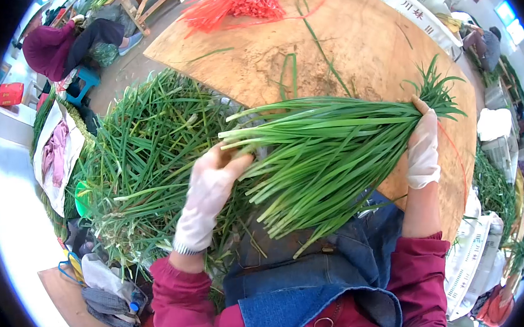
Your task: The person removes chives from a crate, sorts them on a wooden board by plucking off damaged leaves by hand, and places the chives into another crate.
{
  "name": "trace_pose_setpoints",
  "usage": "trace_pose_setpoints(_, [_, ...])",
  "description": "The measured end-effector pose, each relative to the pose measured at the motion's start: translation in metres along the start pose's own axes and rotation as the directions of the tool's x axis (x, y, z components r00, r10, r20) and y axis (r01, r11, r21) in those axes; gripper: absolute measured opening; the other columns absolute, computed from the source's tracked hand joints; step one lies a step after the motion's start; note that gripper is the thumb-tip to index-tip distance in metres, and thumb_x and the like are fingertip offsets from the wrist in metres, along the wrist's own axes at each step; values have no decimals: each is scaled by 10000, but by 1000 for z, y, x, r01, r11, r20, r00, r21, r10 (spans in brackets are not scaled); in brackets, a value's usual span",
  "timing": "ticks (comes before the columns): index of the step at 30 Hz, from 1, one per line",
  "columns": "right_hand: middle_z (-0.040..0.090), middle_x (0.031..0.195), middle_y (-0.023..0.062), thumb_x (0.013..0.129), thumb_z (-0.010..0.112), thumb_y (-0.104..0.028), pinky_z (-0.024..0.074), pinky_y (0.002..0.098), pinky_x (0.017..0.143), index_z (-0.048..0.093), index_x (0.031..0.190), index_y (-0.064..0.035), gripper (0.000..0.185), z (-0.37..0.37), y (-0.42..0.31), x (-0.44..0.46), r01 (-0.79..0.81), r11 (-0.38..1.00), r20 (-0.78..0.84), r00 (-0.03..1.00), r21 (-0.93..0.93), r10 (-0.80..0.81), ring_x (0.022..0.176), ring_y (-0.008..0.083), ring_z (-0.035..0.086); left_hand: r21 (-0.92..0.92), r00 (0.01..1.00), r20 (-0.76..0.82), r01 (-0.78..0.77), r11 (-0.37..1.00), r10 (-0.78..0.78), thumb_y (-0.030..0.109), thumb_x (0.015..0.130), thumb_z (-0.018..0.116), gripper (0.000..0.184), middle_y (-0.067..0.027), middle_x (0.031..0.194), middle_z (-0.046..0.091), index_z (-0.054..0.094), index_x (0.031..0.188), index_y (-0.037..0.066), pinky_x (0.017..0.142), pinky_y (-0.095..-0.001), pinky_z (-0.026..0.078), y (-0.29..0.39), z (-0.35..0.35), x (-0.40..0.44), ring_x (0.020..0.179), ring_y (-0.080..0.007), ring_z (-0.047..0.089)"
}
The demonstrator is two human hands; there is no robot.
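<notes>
A large bunch of long green leafy stalks (328, 153) is fanned out above my lap, its pale cut ends to the left and its leaf tips to the right. My right hand (423, 143), in a whitish fingerless glove, is wrapped round the narrow tip end. At the pale ends, my left hand (211, 182), gloved the same way, has thumb and fingers pinched together; what lies between them is too small to name. A big heap of loose green stalks (144, 135) lies to the left, beside the wooden table (376, 52).
Red plastic ties (239, 7) lie at the table's far edge, with stray stalks nearer. A person (53, 47) sits at the upper left by a blue stool (86, 84); another person (488, 47) is at the upper right. Printed white bags (469, 258) lie at the lower right.
</notes>
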State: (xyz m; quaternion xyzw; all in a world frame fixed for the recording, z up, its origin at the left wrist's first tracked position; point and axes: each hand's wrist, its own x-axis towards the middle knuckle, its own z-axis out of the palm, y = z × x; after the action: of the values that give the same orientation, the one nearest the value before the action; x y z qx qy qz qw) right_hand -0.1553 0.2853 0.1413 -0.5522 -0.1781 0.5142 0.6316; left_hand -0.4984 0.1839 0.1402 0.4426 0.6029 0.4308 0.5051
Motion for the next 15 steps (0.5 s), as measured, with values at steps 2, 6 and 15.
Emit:
trace_pose_setpoints(2, [627, 697, 129, 817, 540, -219, 496, 349, 601, 582, 743, -2, 233, -1, 0, 4, -8, 1000, -37, 999, 26, 9, 590, 263, 594, -222, 995, 58, 90, 971, -79, 131, 824, 627, 268, -67, 863, 647, 626, 1049, -14, 688, -220, 460, -5, 15, 12, 740, -93, 570])
trace_pose_setpoints(6, [626, 694, 138, 818, 536, -226, 502, 353, 600, 574, 738, 1, 244, 6, -2, -7, 1, 1000, -27, 1000, 12, -1, 587, 274, 596, -222, 997, 67, 53, 974, -39, 105, 825, 613, 212, -42, 808, 638, 653, 991, -20, 636, -202, 452, -10, 15, 20, 661, -63, 532])
trace_pose_setpoints(15, [625, 693, 143, 818, 537, -227, 506, 357, 603, 572, 742, 5, 247, 7, -3, -9, -11, 1000, -22, 1000, -27, 11, 593, 281, 603, -394, 983, 140, 168, 903, -122, 115, 828, 576, 183, -51, 775, 633, 647, 910, -33, 594, -238, 454, -8, 25, 25, 656, -88, 567])
